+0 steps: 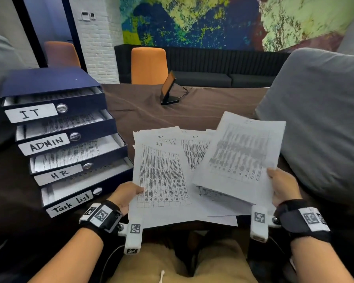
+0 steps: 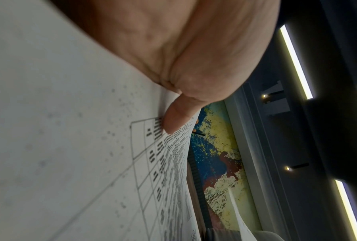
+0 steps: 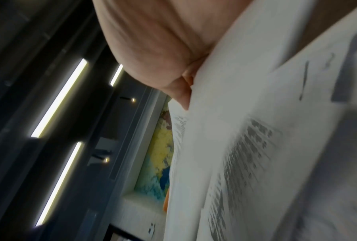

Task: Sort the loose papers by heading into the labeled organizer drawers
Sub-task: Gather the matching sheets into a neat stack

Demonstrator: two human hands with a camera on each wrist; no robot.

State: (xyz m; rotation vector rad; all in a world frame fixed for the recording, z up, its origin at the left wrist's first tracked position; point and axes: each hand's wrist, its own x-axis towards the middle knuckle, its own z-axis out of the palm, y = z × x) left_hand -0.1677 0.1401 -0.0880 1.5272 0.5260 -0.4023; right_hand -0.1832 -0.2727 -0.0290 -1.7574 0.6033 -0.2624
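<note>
My left hand pinches the left edge of a fanned stack of printed sheets headed "IT"; its thumb lies on top of the page. My right hand pinches a separate blurred sheet, lifted and tilted above the stack's right side; that paper fills the right wrist view. The dark blue drawer organizer stands at left with its drawers pulled partly out, labelled IT, ADMIN, HR and Task list. Papers lie in each drawer.
A brown cloth covers the table. A small tilted screen on a stand sits at mid table. A grey cushion crowds the right side. An orange chair stands behind the table.
</note>
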